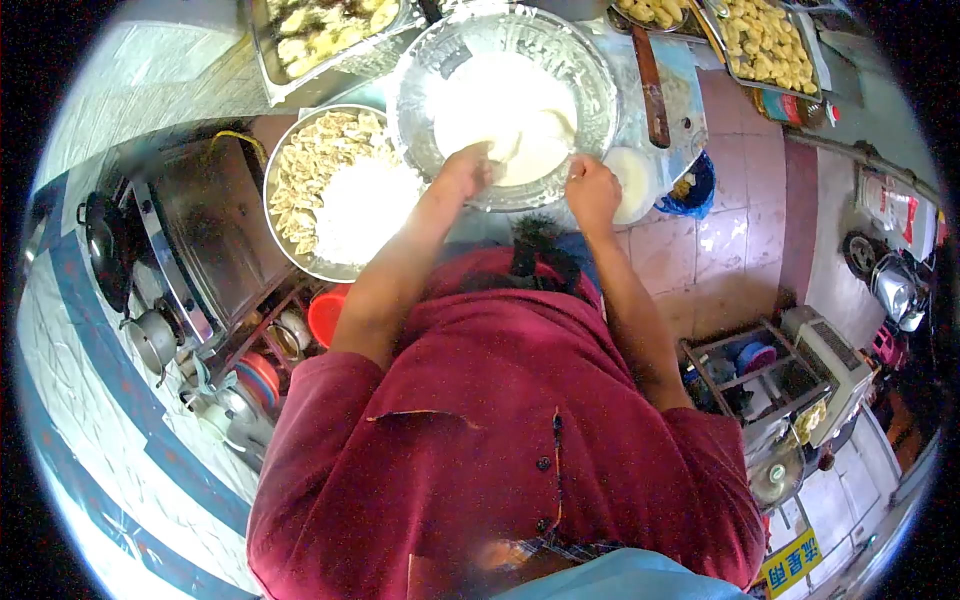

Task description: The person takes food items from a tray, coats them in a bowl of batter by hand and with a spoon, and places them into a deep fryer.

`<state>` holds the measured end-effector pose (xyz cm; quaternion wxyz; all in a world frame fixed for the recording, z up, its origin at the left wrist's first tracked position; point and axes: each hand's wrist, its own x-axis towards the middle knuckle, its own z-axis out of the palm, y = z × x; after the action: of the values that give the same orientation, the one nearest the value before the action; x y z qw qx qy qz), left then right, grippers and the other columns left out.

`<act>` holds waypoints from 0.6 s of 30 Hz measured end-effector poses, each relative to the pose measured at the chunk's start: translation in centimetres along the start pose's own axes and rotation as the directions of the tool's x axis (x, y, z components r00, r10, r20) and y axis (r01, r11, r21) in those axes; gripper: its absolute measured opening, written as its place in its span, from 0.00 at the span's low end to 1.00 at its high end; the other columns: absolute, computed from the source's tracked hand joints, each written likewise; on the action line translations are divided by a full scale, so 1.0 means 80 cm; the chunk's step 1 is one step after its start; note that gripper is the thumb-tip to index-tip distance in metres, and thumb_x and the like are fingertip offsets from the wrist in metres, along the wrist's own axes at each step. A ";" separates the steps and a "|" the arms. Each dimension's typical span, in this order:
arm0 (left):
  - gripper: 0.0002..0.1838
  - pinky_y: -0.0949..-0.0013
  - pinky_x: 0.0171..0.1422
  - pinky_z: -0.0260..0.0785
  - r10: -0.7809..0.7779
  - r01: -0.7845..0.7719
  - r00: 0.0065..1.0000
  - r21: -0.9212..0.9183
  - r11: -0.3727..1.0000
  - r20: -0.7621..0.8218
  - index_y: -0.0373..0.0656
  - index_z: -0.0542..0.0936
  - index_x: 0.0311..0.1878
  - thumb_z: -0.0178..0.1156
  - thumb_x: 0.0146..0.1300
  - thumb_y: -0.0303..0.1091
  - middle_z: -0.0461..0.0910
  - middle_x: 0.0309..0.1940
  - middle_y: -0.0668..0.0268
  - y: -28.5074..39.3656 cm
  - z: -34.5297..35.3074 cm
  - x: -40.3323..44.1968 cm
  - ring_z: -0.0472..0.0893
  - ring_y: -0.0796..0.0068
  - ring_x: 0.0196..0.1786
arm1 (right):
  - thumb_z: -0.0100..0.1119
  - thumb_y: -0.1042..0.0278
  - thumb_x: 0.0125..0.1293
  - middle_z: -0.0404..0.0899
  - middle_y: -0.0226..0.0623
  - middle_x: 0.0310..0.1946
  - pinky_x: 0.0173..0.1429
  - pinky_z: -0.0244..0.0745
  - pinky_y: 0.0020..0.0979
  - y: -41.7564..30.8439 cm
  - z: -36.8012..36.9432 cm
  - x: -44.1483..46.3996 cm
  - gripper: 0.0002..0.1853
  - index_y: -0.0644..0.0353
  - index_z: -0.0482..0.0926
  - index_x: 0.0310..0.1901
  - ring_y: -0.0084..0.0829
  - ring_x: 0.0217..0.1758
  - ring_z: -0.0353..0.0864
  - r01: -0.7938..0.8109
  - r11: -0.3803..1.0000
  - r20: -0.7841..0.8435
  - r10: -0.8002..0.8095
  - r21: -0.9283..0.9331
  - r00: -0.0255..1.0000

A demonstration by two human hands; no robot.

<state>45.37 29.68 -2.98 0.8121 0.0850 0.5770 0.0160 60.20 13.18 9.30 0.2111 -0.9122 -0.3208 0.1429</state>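
A large clear bowl [408,110] of pale, creamy batter [535,165] stands in front of me, its inner wall spattered. My left hand [468,172] reaches over the near-left rim, with curled fingers at the batter's edge. Glare and batter hide whatever those fingers hold, if anything. At the near-right rim, my right hand [594,190] is closed in a fist against the bowl, with the thumb side up and the rim in its grip. Left of the bowl is a round metal tray [275,225] bearing pale sliced pieces [310,165] and a glaring white heap [365,210].
At top left, a metal pan [275,85] holds frying pieces in oil. A rectangular tray [770,45] of yellow pieces lies top right, near a wooden handle [650,90]. Right of my hand sit a whitish round container [632,185] and a blue-lined bin [695,190].
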 end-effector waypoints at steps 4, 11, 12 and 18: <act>0.08 0.77 0.19 0.64 -0.023 0.025 0.999 -0.051 0.998 0.045 0.46 0.73 0.34 0.58 0.64 0.38 0.71 0.21 0.71 0.006 0.028 -0.060 0.68 0.79 0.19 | 0.54 0.65 0.58 0.81 0.48 0.28 0.40 0.75 0.42 0.022 0.032 -0.010 0.10 0.55 0.85 0.35 0.48 0.33 0.81 -0.071 0.996 0.179 0.060 0.055 0.982; 0.09 0.78 0.22 0.65 -0.008 0.027 0.976 -0.084 0.996 0.217 0.46 0.75 0.39 0.59 0.65 0.40 0.74 0.24 0.69 0.011 0.030 -0.079 0.70 0.78 0.20 | 0.56 0.78 0.56 0.67 0.23 0.16 0.18 0.49 0.20 0.038 0.040 0.028 0.10 0.63 0.83 0.40 0.15 0.14 0.58 -0.572 0.199 0.574 0.056 0.795 0.817; 0.09 0.78 0.22 0.65 0.015 0.010 0.973 -0.105 0.994 0.231 0.46 0.75 0.39 0.59 0.64 0.40 0.74 0.24 0.69 0.018 0.028 -0.084 0.70 0.78 0.20 | 0.56 0.73 0.60 0.61 0.21 0.15 0.17 0.45 0.19 0.014 0.007 0.049 0.08 0.63 0.82 0.40 0.14 0.13 0.53 -0.702 0.095 0.666 0.245 0.706 0.704; 0.09 0.76 0.23 0.65 0.293 -0.278 0.933 -0.098 0.956 0.209 0.45 0.75 0.39 0.59 0.64 0.39 0.72 0.23 0.69 0.120 -0.011 -0.130 0.69 0.77 0.21 | 0.59 0.69 0.58 0.66 0.23 0.18 0.19 0.49 0.21 0.037 -0.017 0.046 0.08 0.61 0.84 0.36 0.14 0.16 0.56 -0.628 0.411 0.537 0.325 0.661 0.778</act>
<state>41.78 37.98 7.97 0.8626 0.1421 0.4639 0.1434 65.08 13.03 8.60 0.4984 -0.7236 0.0303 0.4765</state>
